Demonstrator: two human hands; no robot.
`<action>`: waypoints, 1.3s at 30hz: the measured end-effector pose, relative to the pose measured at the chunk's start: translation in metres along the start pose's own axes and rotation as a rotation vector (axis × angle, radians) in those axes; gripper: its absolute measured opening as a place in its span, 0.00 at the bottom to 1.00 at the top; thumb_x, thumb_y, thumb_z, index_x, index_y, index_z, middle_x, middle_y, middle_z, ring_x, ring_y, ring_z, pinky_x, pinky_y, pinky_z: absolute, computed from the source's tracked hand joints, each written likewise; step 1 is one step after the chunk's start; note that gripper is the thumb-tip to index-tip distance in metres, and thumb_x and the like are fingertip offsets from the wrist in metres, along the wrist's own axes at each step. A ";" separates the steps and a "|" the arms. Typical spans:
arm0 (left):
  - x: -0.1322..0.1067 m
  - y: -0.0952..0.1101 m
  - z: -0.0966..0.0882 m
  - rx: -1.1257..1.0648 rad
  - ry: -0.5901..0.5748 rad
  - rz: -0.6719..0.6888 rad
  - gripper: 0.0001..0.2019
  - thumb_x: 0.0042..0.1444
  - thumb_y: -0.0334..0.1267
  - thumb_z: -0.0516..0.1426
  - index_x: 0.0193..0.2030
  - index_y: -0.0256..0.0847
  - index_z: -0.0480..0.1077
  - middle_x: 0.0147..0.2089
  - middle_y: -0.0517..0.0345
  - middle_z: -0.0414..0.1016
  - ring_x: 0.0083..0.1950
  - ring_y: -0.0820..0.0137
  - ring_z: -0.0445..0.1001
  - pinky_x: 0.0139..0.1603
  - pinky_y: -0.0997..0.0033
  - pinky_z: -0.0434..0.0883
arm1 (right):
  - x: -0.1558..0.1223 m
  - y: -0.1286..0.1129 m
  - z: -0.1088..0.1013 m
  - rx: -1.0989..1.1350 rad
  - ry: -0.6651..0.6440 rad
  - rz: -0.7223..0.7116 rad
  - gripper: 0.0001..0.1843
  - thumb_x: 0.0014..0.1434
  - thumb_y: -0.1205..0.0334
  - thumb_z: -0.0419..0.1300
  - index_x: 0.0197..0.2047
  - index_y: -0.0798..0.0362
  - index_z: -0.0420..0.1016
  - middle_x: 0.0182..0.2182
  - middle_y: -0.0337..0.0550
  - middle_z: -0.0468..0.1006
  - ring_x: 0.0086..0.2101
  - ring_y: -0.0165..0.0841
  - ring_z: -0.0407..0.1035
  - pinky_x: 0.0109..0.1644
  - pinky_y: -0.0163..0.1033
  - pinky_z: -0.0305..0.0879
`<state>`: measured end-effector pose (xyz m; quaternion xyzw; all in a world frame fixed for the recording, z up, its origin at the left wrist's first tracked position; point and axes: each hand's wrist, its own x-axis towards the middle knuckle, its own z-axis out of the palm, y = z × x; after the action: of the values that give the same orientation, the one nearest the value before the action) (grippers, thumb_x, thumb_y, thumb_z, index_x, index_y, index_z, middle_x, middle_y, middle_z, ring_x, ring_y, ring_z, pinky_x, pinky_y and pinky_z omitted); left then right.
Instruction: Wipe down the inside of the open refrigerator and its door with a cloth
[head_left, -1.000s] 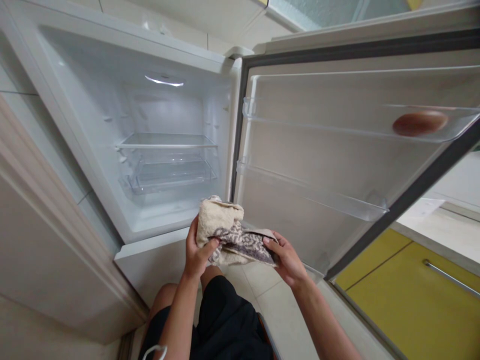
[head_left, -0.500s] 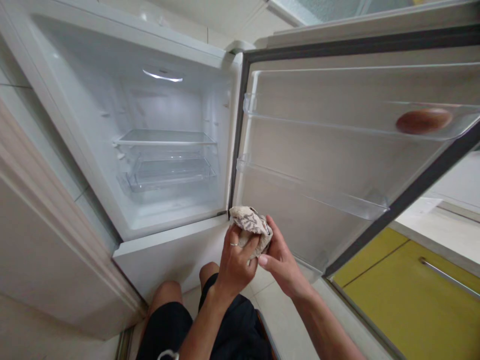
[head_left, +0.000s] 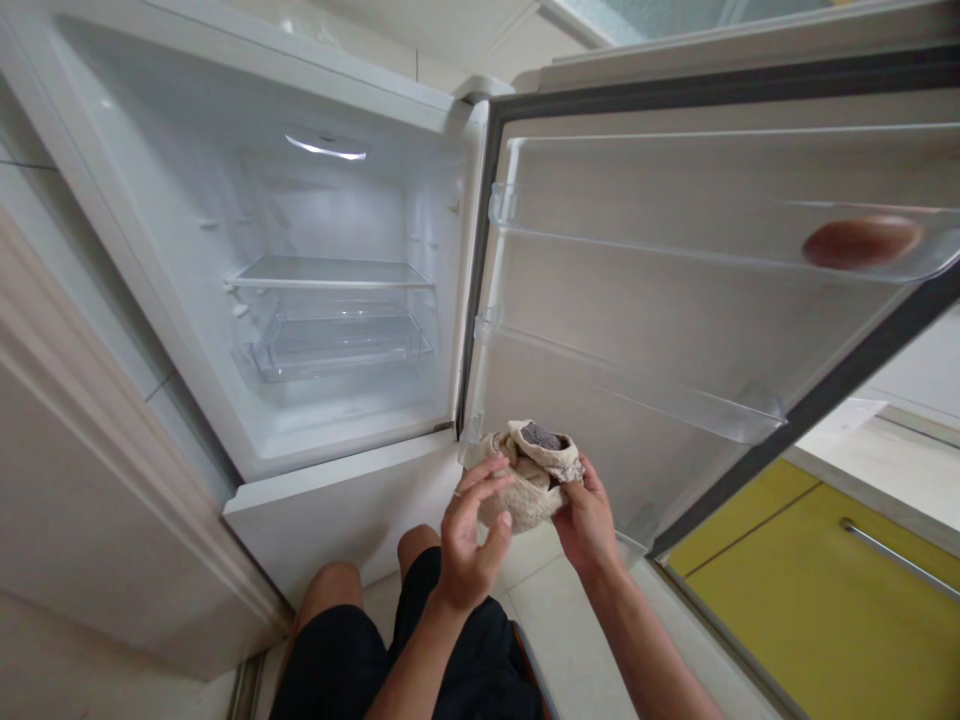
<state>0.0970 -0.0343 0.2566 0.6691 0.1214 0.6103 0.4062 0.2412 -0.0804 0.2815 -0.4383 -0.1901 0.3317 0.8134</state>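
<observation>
As my right hand [head_left: 585, 515] pinches the bunched cloth [head_left: 529, 495] before the open fridge door [head_left: 675, 310], my left hand [head_left: 471, 550], loosely open, rests against it. I note room rightward to the door's dark seal [head_left: 862, 362].

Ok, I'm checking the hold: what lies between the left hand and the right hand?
The head view shows a bunched beige cloth between the left hand, its fingers spread, and the right hand, which grips the cloth's side.
</observation>
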 end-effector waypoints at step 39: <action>-0.004 -0.007 0.041 0.204 0.395 -0.222 0.40 0.48 0.34 0.67 0.68 0.45 0.60 0.67 0.42 0.68 0.69 0.51 0.67 0.70 0.49 0.65 | -0.027 -0.004 -0.028 -0.409 -0.706 -0.179 0.52 0.54 0.36 0.68 0.75 0.35 0.50 0.76 0.42 0.45 0.74 0.45 0.44 0.74 0.61 0.44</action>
<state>0.1364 -0.0486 0.2523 0.5570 0.3321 0.6656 0.3695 0.2402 -0.1175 0.2686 -0.4320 -0.5569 0.3448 0.6200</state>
